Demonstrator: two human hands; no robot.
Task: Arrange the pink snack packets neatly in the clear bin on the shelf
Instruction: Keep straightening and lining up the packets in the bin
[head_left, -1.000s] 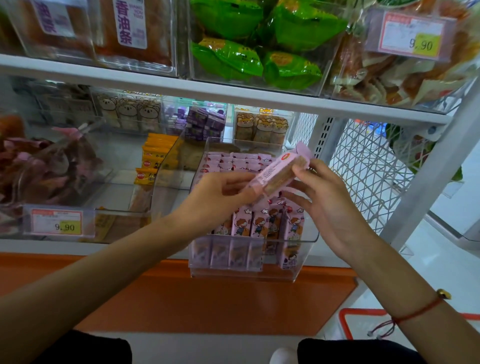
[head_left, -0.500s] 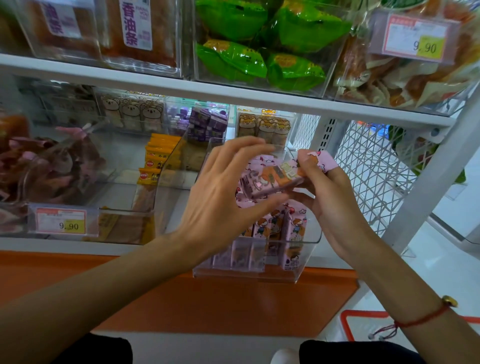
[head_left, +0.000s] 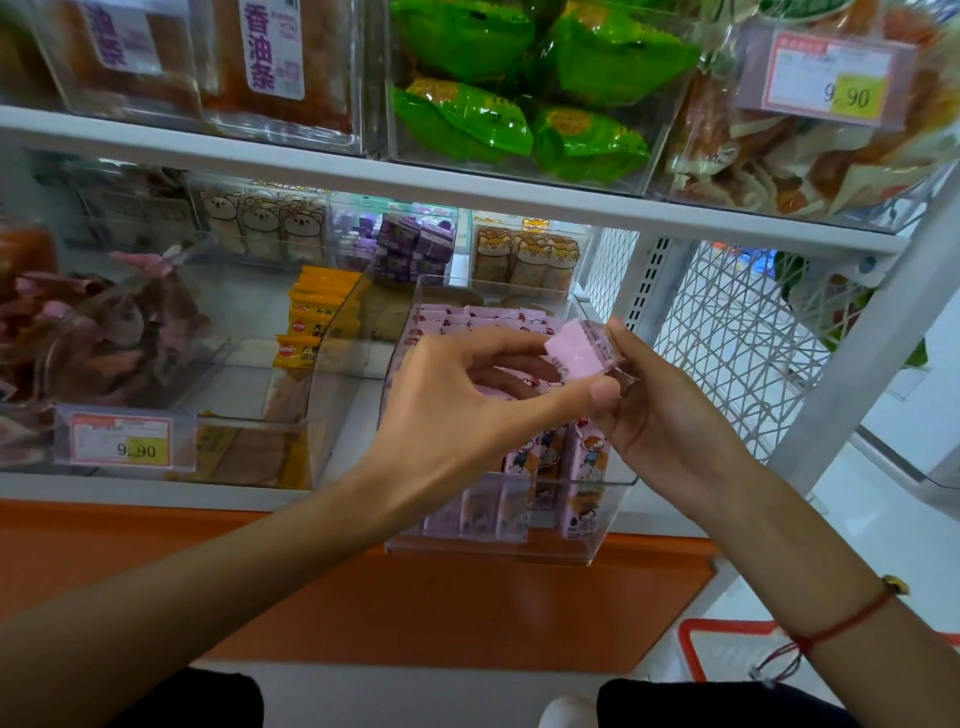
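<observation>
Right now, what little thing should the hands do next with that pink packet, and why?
Probably lower the small pink snack packet into the clear plastic bin beside the standing ones. The left hand and right hand pinch it just above the bin, where other pink packets already stand upright in rows.

Packets (head_left: 524, 499) stand in the bin (head_left: 602, 525) on the shelf (head_left: 156, 488); both hands hold one packet (head_left: 579, 353) above it.

Clear bins (head_left: 597, 545) on white shelf (head_left: 156, 491)

hidden: pink packet (head_left: 579, 353) lower end, behind hands | blurred: price tag (head_left: 120, 441) text
</observation>
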